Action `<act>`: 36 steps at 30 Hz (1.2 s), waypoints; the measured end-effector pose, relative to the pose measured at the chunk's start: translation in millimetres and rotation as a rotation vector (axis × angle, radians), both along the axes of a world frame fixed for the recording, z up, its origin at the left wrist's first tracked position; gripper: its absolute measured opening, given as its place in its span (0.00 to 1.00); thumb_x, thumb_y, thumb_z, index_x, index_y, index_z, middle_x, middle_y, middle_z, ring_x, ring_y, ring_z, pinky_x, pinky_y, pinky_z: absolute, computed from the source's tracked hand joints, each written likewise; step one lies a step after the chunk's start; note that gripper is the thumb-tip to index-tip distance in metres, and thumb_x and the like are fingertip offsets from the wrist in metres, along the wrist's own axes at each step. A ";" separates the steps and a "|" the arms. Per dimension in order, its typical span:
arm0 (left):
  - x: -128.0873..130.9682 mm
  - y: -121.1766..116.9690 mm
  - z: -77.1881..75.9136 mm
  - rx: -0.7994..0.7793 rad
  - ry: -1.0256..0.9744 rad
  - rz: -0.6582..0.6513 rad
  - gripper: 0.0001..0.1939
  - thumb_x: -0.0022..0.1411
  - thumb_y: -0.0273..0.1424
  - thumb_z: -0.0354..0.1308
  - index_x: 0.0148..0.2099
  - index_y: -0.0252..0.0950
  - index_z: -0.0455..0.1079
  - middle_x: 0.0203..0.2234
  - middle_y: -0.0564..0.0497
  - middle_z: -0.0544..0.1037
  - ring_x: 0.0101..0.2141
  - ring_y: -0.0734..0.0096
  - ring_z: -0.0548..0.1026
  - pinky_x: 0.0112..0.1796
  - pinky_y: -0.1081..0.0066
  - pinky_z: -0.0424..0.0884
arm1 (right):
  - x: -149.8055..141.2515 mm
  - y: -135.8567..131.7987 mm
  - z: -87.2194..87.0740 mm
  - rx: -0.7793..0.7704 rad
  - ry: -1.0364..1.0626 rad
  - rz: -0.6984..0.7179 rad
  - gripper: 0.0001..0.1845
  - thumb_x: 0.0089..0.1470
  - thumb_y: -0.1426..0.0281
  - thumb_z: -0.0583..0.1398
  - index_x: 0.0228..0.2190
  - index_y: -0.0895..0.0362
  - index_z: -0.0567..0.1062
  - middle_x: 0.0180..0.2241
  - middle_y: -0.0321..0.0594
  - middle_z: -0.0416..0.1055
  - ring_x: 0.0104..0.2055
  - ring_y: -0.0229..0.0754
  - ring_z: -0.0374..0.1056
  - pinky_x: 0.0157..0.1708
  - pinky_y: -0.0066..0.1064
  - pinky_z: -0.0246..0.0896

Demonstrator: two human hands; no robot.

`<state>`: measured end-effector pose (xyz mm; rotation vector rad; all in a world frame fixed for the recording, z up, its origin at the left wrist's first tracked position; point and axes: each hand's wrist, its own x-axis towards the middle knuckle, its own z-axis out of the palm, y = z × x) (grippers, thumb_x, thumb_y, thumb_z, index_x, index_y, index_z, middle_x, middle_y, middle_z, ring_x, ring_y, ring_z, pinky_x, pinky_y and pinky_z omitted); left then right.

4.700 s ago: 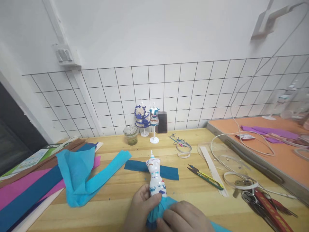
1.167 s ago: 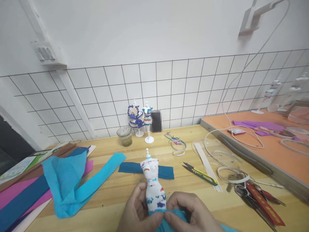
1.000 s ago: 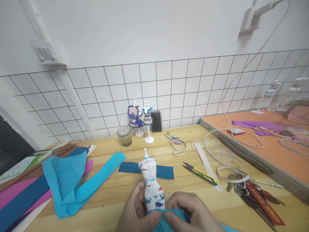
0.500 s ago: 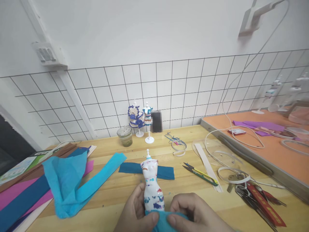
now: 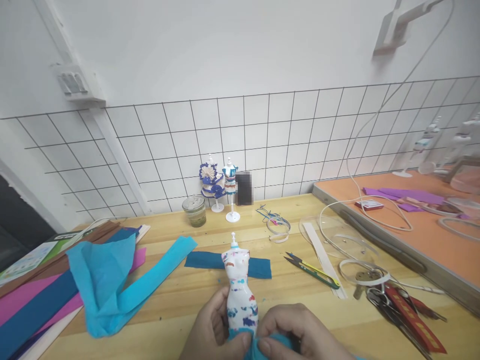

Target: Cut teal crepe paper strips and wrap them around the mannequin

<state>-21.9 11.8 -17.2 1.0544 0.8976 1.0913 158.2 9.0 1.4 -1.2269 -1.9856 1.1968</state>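
Observation:
A small white mannequin (image 5: 240,295), blotched with blue, purple and red, stands upright at the front of the table. My left hand (image 5: 213,330) is closed round its lower left side, thumb pressed on the front. Light blue crepe paper (image 5: 279,341) wraps the mannequin's hips and bunches to the right. My right hand (image 5: 300,330) pinches that crepe paper between thumb and fingers, close beside my left thumb. The mannequin's lower end is hidden by my hands and the picture's edge. Behind the mannequin lies a dark blue paper strip (image 5: 206,260).
Yellow-green thread snips (image 5: 315,271) and a white strip (image 5: 318,250) lie to the right, near keys with a red strap (image 5: 414,320). Coloured crepe sheets (image 5: 101,280) cover the left. A lidded jar (image 5: 195,212) and two dressed mannequins (image 5: 212,182) stand at the back.
Since the earliest frame, the view has shifted and the crepe paper sits gathered round the hips. In the last half second my right hand has moved in closer to my left thumb.

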 end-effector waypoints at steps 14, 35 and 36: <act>-2.3 0.1 -3.0 -0.016 -0.062 -0.123 0.30 0.42 0.33 0.68 0.48 0.35 0.63 0.42 0.42 0.72 0.44 0.56 0.70 0.39 0.67 0.66 | -8.3 3.3 -0.8 -0.015 0.057 -0.100 0.09 0.47 0.67 0.59 0.24 0.60 0.75 0.24 0.36 0.74 0.28 0.37 0.66 0.30 0.24 0.59; -1.9 2.5 3.3 -0.085 -0.047 -0.127 0.27 0.39 0.38 0.68 0.43 0.35 0.68 0.30 0.50 0.73 0.31 0.69 0.69 0.32 0.73 0.64 | -6.6 4.0 2.9 -0.158 0.159 -0.056 0.05 0.45 0.69 0.60 0.23 0.59 0.70 0.18 0.28 0.57 0.23 0.32 0.54 0.22 0.23 0.48; -3.0 2.6 4.4 -0.084 -0.030 -0.127 0.27 0.39 0.39 0.68 0.43 0.35 0.69 0.30 0.50 0.73 0.31 0.70 0.68 0.32 0.74 0.63 | -5.5 4.1 3.4 -0.175 0.177 -0.051 0.05 0.45 0.69 0.60 0.22 0.59 0.70 0.18 0.28 0.57 0.23 0.32 0.54 0.23 0.23 0.48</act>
